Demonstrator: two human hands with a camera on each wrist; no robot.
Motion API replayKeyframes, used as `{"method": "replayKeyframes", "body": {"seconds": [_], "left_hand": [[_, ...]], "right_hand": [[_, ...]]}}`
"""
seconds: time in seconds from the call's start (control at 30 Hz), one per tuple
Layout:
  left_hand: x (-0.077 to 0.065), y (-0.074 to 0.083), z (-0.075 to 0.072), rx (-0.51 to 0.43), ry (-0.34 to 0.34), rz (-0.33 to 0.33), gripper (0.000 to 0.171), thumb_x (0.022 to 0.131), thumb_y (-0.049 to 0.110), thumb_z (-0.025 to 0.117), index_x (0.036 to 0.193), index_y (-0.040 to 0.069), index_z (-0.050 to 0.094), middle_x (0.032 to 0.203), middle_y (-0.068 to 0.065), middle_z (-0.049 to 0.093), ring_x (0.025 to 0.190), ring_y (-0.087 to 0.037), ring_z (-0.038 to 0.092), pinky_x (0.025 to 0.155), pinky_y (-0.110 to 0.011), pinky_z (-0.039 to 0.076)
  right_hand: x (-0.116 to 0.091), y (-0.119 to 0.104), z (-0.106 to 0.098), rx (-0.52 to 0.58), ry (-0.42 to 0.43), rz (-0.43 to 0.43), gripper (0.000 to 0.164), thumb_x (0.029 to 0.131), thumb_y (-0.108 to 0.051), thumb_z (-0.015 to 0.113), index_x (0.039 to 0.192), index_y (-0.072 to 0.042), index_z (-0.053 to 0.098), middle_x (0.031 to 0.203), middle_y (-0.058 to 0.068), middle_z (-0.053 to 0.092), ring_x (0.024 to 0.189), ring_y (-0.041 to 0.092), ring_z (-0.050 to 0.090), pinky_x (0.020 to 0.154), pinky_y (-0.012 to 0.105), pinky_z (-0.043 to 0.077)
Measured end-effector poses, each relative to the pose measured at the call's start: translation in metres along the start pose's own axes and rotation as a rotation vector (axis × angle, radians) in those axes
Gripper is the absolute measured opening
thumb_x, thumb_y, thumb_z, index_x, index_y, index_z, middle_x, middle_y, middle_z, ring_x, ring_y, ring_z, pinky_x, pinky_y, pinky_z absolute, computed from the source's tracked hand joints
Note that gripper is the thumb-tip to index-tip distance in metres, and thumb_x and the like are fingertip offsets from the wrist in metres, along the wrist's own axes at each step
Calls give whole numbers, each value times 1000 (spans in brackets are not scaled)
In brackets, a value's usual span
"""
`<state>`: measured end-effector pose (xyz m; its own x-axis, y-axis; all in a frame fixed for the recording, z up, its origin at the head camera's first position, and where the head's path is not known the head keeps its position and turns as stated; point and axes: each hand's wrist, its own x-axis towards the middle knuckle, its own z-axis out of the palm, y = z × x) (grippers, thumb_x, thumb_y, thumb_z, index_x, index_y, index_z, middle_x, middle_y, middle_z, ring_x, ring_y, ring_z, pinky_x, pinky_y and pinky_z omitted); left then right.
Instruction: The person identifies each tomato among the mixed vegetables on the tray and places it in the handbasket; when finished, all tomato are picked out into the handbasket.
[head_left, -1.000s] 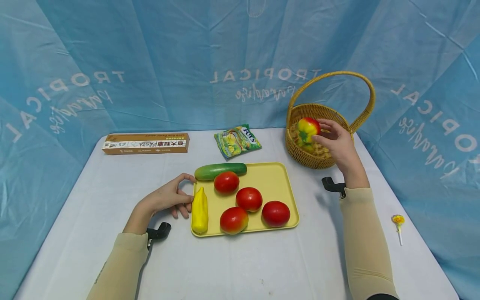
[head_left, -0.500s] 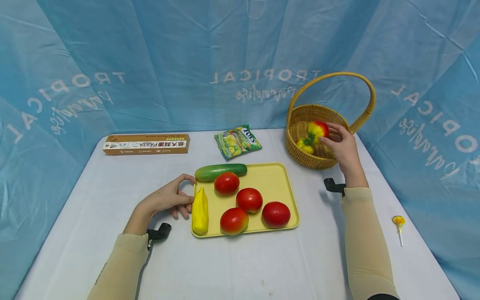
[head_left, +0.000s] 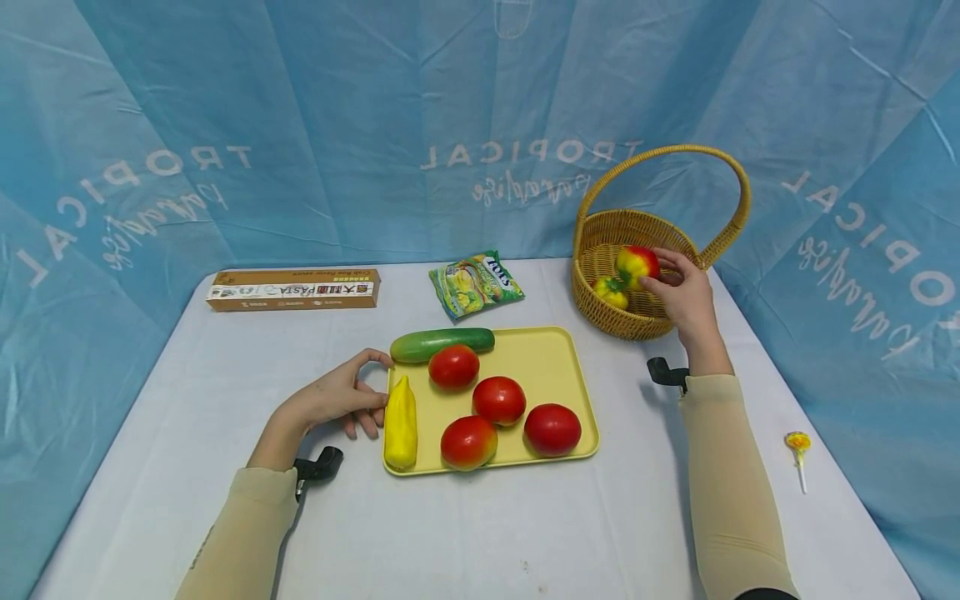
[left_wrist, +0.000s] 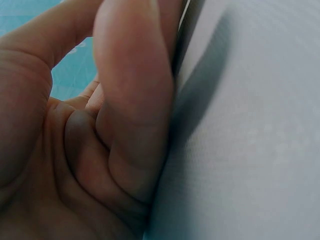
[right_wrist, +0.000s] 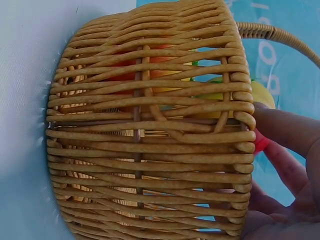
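Note:
My right hand [head_left: 686, 292] holds a red-and-yellow bell pepper [head_left: 636, 265] between thumb and fingers, inside the mouth of the wicker basket [head_left: 633, 327]. A second, yellow-green pepper [head_left: 611, 292] lies in the basket just below it. Through the weave in the right wrist view, red and yellow patches show; the basket wall [right_wrist: 150, 160] hides much of the rest. My left hand [head_left: 330, 396] rests at the left edge of the yellow tray [head_left: 536, 354], index finger and thumb touching the rim at separate spots. Beside the thumb lies a yellow banana-shaped piece [head_left: 401, 425].
The tray also bears a cucumber [head_left: 442, 343] and several red round fruits [head_left: 498, 400]. Behind it lie a green packet [head_left: 477, 286] and a long pasta box [head_left: 294, 289]. A lollipop [head_left: 798, 450] lies at the far right. The basket's tall handle [head_left: 675, 150] arches over its opening.
My right hand has moved the bell pepper slightly right and down within the basket's mouth, uncovering the second pepper. The left hand and tray have stayed put.

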<state>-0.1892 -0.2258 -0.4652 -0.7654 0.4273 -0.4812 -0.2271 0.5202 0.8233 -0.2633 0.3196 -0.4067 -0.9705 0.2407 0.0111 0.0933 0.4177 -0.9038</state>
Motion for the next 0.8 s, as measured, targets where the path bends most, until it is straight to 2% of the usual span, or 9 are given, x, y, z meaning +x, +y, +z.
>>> {"method": "replayKeyframes", "body": {"seconds": [0.23, 0.63, 0.8], "left_hand": [[1, -1, 0, 1, 3, 0, 65, 101, 23, 69, 153, 19, 30, 81, -10, 77, 66, -26, 78, 53, -31, 60], [1, -1, 0, -1, 0, -3, 65, 101, 23, 69, 153, 18, 30, 80, -10, 77, 66, -26, 77, 53, -30, 60], [1, -1, 0, -3, -3, 5, 65, 101, 23, 69, 153, 18, 30, 80, -10, 77, 65, -26, 77, 52, -30, 59]], "right_hand": [[0, 0, 1, -11, 17, 1, 60, 102, -14, 70, 159, -17, 49, 162, 13, 50, 147, 31, 53, 120, 46, 48], [-2, 0, 0, 25, 18, 9, 60, 103, -16, 70, 159, -15, 49, 159, 14, 52, 146, 29, 54, 121, 43, 47], [-5, -5, 0, 31, 2, -6, 60, 102, -22, 71, 158, -18, 50, 160, 13, 51, 147, 28, 54, 122, 44, 46]]}}
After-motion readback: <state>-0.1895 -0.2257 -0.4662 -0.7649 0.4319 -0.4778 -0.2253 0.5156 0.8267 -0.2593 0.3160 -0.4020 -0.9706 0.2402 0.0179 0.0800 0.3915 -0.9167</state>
